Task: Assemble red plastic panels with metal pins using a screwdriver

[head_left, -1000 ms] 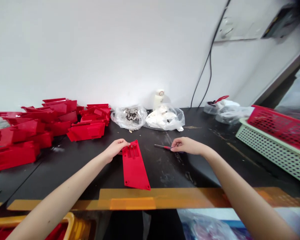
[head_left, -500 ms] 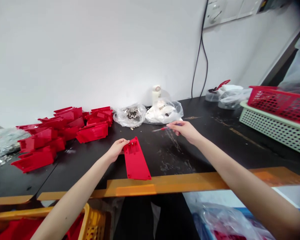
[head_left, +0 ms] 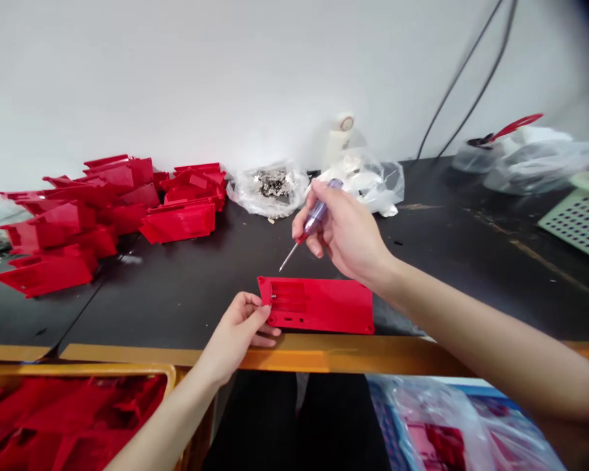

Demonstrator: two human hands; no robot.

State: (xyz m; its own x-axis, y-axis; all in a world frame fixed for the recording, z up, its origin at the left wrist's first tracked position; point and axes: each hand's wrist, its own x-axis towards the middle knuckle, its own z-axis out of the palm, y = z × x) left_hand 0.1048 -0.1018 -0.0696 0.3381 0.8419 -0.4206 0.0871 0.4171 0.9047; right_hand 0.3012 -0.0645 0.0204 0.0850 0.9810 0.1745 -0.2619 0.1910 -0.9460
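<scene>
A red plastic panel (head_left: 336, 306) lies lengthwise at the front of the black table, with a recessed compartment and a small metal spring near its left end. My left hand (head_left: 243, 327) grips that left end, thumb on top and fingers at the front edge. Above the panel, my right hand (head_left: 346, 226) is closed around a screwdriver (head_left: 316, 217) with a clear purple handle. Its thin metal shaft points down and left, and the tip hangs just behind the panel's far edge, apart from it.
Several red plastic parts (head_left: 112, 196) are heaped at the back left. Bags of small metal pieces (head_left: 269, 186) and white items (head_left: 373, 186) sit by the wall. A yellow crate (head_left: 169, 373) of red parts is below left; a green basket (head_left: 579, 222) stands right.
The panel has been turned from lengthwise-toward-me to sideways. My right hand has brought the screwdriver left over it, now pointing downward. The camera view has shifted.
</scene>
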